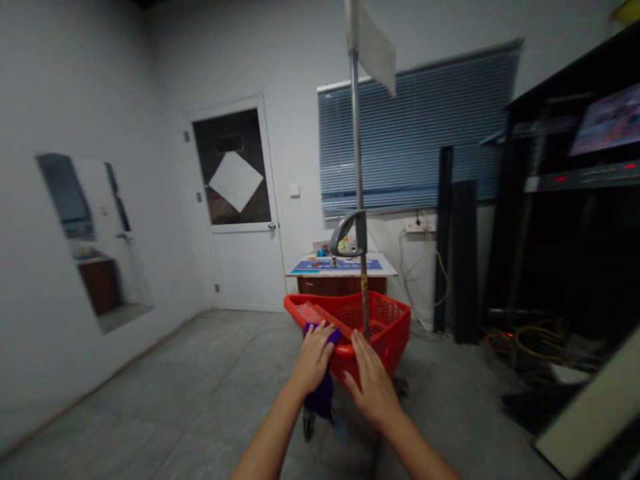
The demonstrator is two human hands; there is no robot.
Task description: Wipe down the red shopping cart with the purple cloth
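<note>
A red plastic shopping cart (396,333) with lattice sides stands in front of me on small wheels. My left hand (315,357) is at the near left of its rim, fingers curled over a purple cloth (320,398) that hangs down outside the basket. Farther right, my right hand (371,377) lies against the near rim with its fingers stretched out and thumb apart, holding nothing. A metal pole (357,133) rises out of the cart, with a grey looped handle (345,235) partway up and a pale flag-like sheet at the top.
Behind the cart is a low cabinet (343,285) with a blue-and-white board and small items on top. A white door (245,280) and a wall mirror (100,247) are on the left. Dark shelving (505,220), a lit screen and loose cables (540,343) fill the right.
</note>
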